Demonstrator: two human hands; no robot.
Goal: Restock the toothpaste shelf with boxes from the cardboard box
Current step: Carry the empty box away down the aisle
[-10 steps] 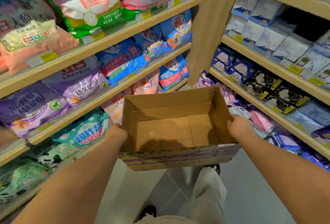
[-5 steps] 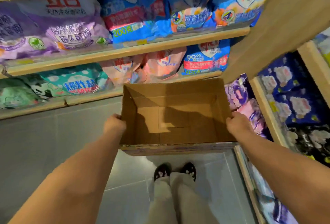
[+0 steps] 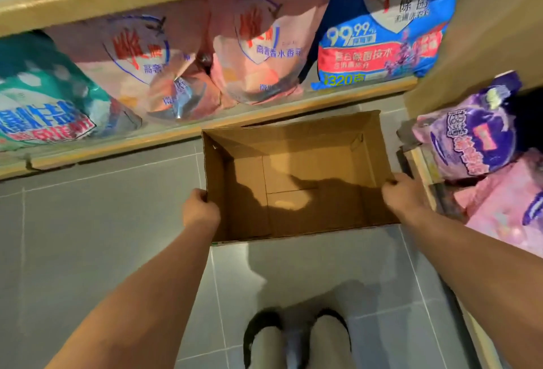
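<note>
I hold the cardboard box (image 3: 296,180) low over the grey tiled floor (image 3: 88,236), just in front of the bottom shelf (image 3: 182,133) of detergent bags; my left hand (image 3: 201,211) has its fingers curled over the box's left wall, and my right hand (image 3: 404,194) grips the right wall the same way, thumb side over the rim; whether the box rests on the floor or hangs just above it, I cannot tell.

Its inside shows nothing but bare bottom flaps and shadow; no toothpaste boxes lie in it, so I judge the restocking itself is done, or at least this box has nothing left to give; what seems to remain is setting the empty box down or away. No toothpaste shelf shows here; only pink detergent bags (image 3: 258,45), a blue detergent bag (image 3: 382,39) and a teal bag (image 3: 44,98) ahead, and purple packs (image 3: 470,133) on the right.

The box opens straight up towards me; its long axis runs left to right between my hands, roughly along the shelf edge, with the far right corner turned slightly away.
</note>
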